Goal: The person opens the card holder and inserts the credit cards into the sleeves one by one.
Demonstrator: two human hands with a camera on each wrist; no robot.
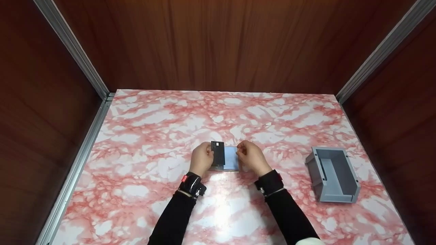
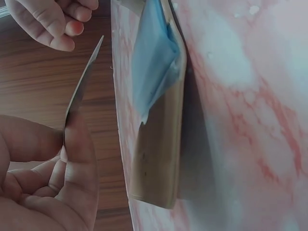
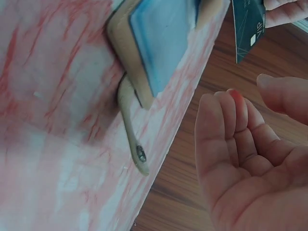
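Left hand [image 1: 202,158] pinches a card [image 1: 219,153] partly hiding the wallet [image 2: 155,163]

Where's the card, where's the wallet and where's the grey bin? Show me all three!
Card [image 1: 218,154]: head view, on the middle of its dark face.
Wallet [image 2: 158,154]: left wrist view, on its tan cover, below the blue part.
Grey bin [image 1: 333,173]: head view, on its bare inside bottom.

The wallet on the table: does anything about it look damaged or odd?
Only mildly: in the left wrist view, the blue sleeve inside the wallet looks rumpled along one edge rather than flat. Whether it is torn, I can't tell. Nothing looks spilled.
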